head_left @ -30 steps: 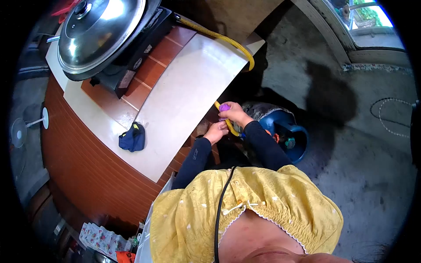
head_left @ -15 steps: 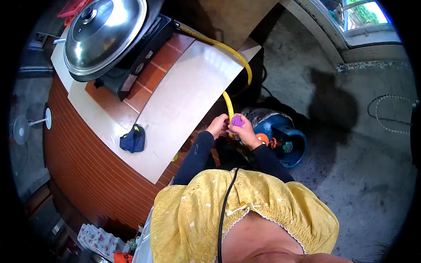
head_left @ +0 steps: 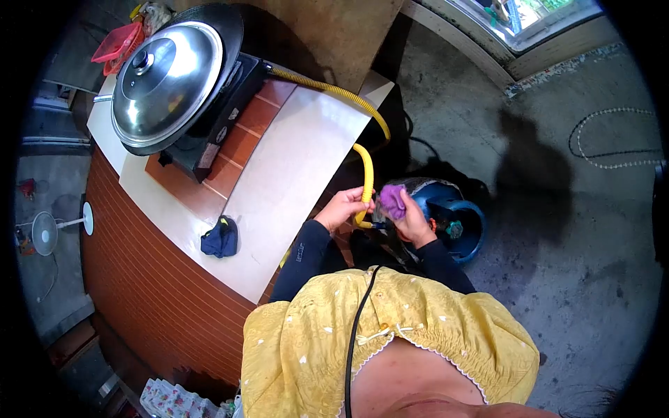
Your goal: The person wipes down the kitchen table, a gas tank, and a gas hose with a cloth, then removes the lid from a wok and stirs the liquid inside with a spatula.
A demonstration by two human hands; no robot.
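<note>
A ribbed yellow gas hose (head_left: 367, 171) hangs over the counter edge and bends toward a blue gas cylinder (head_left: 474, 226). My left hand (head_left: 343, 209) grips the hose near its lower bend, fingers closed around it. Just right of the hose, my right hand (head_left: 414, 221) holds a crumpled purple cloth (head_left: 392, 200), apart from the hose. Beneath that hand, the hose's lower end runs toward the cylinder top, where a green valve knob (head_left: 454, 230) shows. The fitting there is partly covered by my right hand.
On the counter (head_left: 293, 160) stands a black gas stove (head_left: 209, 150) bearing a wok with a domed steel lid (head_left: 171, 76). A dark blue cloth item (head_left: 220, 237) lies near the counter's front edge. Beyond are a red basket (head_left: 117, 43), a fan (head_left: 45, 233) and a window (head_left: 523, 17).
My right hand has drawn away from the hose to the right with the purple cloth. My left hand stays on the hose. The view has shifted slightly.
</note>
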